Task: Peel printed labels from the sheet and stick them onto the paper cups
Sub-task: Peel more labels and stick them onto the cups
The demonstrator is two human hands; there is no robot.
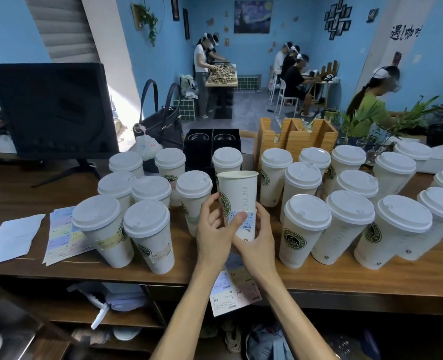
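An open white paper cup (238, 193) without a lid is held upright above the wooden counter (345, 276). My left hand (215, 232) grips its left side, and its thumb presses a pale blue printed label (249, 221) onto the cup wall. My right hand (256, 242) wraps around the cup's lower right side and base. A label sheet (230, 289) lies on the counter's front edge under my wrists. Another label sheet (62, 235) and a blank backing paper (10, 239) lie at the left.
Several lidded cups stand left (147, 235) and right (303, 229) of the held cup; some left ones carry labels. A monitor (51, 107), a dark handbag (160, 120), a black box (211, 144) and a wooden holder (293, 136) stand behind. People work in the room beyond.
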